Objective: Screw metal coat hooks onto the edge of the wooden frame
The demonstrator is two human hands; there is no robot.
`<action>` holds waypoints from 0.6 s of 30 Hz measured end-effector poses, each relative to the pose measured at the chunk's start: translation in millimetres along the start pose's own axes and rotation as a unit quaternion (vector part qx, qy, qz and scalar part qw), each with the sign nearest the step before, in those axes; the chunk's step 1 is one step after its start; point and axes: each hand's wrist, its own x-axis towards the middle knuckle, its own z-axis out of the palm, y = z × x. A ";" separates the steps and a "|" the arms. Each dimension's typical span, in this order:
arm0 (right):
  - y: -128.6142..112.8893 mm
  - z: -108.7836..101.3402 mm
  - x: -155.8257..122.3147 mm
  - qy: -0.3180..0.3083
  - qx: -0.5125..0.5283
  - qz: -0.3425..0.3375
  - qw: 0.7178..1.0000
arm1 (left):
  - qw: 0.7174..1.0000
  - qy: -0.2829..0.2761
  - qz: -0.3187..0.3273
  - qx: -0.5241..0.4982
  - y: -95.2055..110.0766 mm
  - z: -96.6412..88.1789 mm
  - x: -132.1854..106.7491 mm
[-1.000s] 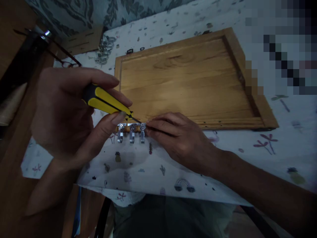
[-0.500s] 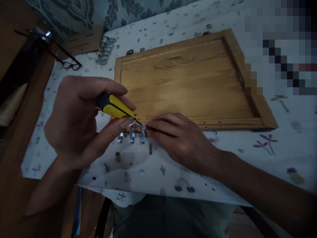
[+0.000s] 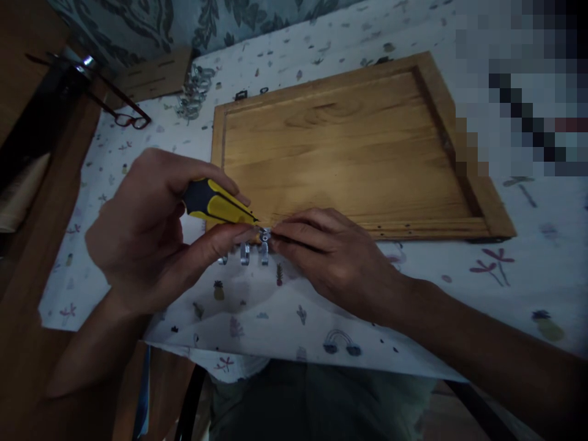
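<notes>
My left hand (image 3: pixel 151 226) is closed round the yellow and dark blue handle of a screwdriver (image 3: pixel 218 203), thumb below and fingers above. The tool slants down to the right, its tip at the screw of a small metal hook (image 3: pixel 265 251). That hook sits on the near edge of a framed wooden board (image 3: pixel 340 147), at its left end. Pinched fingertips of my right hand (image 3: pixel 335 257) press against the hook's right side and the board's edge; what lies between them is mostly hidden. Another metal hook (image 3: pixel 245 253) stands just to the left, partly behind my left thumb.
A pile of metal hooks (image 3: pixel 195 92) lies on the patterned tablecloth (image 3: pixel 294 331) at the back left, beside a slotted brown board (image 3: pixel 156 76). Red-framed glasses (image 3: pixel 131 120) rest near the left edge. Small holes dot the wooden board's near rim. The upper right corner is pixelated.
My left hand and the screwdriver have shifted slightly right and down, with the thumb now covering more of the middle hook. My right hand and the board have stayed in place.
</notes>
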 end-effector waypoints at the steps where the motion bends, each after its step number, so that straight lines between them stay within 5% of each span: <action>1: 0.1 0.3 0.0 0.000 -0.001 0.000 1.000 | 1.000 -0.004 -0.008 0.000 0.8 -0.1 0.4; 18: 0.0 1.2 -0.2 -0.001 0.001 -0.004 1.000 | 0.998 -0.044 0.043 -0.022 -1.2 2.3 -1.5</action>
